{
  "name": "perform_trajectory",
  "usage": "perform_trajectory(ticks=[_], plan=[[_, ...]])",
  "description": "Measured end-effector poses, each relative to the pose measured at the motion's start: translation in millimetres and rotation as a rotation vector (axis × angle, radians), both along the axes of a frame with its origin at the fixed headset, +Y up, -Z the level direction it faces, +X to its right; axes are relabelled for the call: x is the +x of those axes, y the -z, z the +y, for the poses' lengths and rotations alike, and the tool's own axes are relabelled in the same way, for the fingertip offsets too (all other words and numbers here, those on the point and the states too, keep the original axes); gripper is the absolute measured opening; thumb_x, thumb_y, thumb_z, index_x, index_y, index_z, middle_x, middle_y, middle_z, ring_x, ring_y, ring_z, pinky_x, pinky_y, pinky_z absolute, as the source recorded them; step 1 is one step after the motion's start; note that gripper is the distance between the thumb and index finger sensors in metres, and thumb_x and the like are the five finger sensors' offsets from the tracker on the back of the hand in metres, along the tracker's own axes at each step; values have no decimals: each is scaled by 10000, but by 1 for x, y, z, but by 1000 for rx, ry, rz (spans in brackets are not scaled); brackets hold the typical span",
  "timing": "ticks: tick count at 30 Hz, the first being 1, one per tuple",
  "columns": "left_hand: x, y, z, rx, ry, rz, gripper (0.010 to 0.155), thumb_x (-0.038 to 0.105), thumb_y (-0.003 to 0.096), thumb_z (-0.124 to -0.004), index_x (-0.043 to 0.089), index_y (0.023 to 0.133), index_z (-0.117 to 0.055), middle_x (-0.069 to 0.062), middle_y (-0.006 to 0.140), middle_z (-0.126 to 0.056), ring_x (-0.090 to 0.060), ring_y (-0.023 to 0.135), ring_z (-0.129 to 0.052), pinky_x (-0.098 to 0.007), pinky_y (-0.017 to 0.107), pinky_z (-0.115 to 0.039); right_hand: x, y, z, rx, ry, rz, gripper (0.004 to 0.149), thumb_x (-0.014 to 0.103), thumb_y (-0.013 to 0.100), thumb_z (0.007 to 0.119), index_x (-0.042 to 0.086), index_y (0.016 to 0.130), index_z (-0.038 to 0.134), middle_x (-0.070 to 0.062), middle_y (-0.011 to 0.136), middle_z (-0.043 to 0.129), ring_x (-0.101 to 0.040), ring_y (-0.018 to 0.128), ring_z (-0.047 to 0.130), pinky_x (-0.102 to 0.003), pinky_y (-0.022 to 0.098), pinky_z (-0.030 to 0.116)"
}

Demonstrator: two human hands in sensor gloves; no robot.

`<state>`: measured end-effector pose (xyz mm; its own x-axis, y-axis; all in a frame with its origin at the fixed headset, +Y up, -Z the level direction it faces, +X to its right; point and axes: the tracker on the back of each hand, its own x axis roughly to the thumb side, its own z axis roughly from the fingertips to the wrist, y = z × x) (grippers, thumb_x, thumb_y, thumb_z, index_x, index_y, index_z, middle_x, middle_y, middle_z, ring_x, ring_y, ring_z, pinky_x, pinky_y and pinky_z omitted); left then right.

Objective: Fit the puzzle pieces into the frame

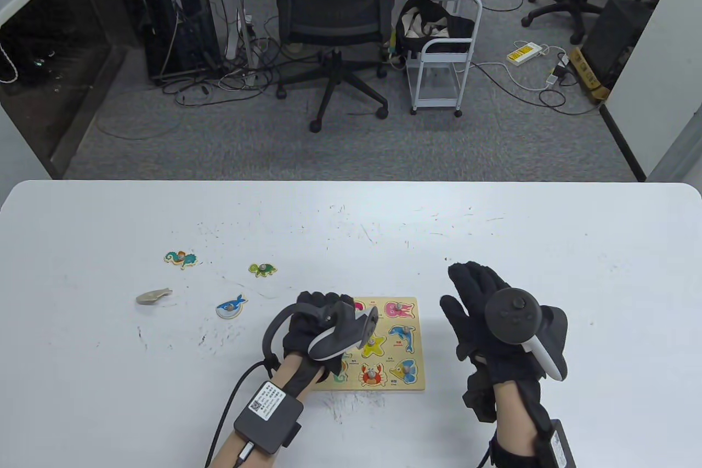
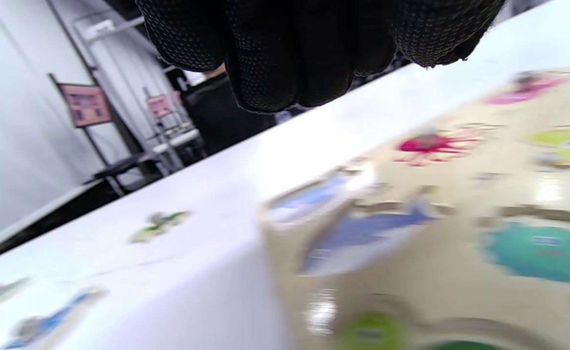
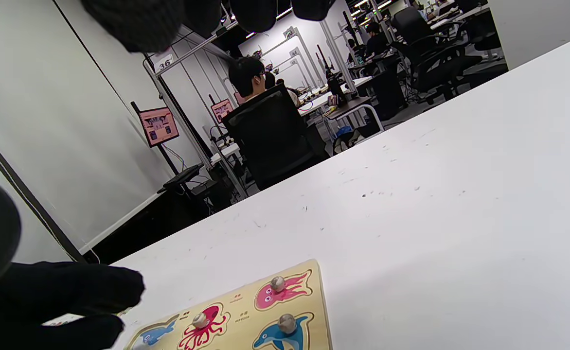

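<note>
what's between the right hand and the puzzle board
Nothing: in the table view, only bare table separates the right hand from the puzzle board.

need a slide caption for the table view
Left hand over the wooden puzzle frame, right hand open beside it, four loose pieces on the white table.

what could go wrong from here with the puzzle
1. The left hand sits over the left side of the wooden puzzle board, hiding those slots, so a piece could be lined up wrong.
2. The board lies near the white table's front edge; a push might slide it toward the person.
3. Four loose pieces lie far left: the seahorse piece, green turtle piece, blue whale piece and a plain face-down piece whose picture is hidden, so its slot is unclear.
</note>
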<state>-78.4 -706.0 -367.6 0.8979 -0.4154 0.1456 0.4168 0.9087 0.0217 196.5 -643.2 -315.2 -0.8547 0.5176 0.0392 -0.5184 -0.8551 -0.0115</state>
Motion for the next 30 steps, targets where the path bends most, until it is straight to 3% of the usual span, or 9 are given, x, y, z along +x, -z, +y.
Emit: perform_trajectory(ticks=[5, 12, 17, 23, 30], plan=[[-54, 13, 20, 16, -20, 145, 576, 584, 468, -754, 423, 1019, -701, 109, 1045, -874, -157, 960, -897, -448, 764, -730, 1, 0, 0, 0, 2, -1, 622, 503, 451, 795, 366, 1024, 598, 28, 1142, 582, -331, 1088, 554, -554, 810, 436], [-117, 27, 25, -8, -45, 328, 582, 578, 464, -770, 419, 1019, -701, 113, 1030, -881, -149, 945, -904, -442, 764, -731, 3, -1, 0, 2, 8, -4, 621, 504, 451, 794, 365, 1024, 599, 28, 1143, 582, -332, 1087, 554, -555, 809, 436], [-140, 34, 5, -60, -81, 411, 587, 574, 462, -781, 416, 1021, -698, 110, 1033, -877, -152, 945, -900, -436, 759, -736, 3, 1, -2, -9, -1, -3, 621, 506, 451, 792, 366, 1025, 599, 26, 1142, 585, -335, 1086, 555, -559, 808, 438], [-149, 43, -26, -101, -43, 446, 568, 564, 458, -792, 423, 1002, -715, 127, 1000, -899, -134, 921, -918, -430, 751, -745, 2, 1, -3, -20, -7, -4, 620, 507, 451, 790, 365, 1024, 601, 28, 1142, 586, -337, 1086, 554, -559, 808, 440], [-160, 55, -47, -113, -73, 488, 509, 535, 456, -816, 433, 953, -769, 144, 937, -948, -116, 874, -954, -426, 735, -762, 2, 2, -4, -33, -8, -7, 619, 509, 452, 787, 364, 1024, 601, 27, 1142, 587, -337, 1086, 554, -561, 806, 441]])
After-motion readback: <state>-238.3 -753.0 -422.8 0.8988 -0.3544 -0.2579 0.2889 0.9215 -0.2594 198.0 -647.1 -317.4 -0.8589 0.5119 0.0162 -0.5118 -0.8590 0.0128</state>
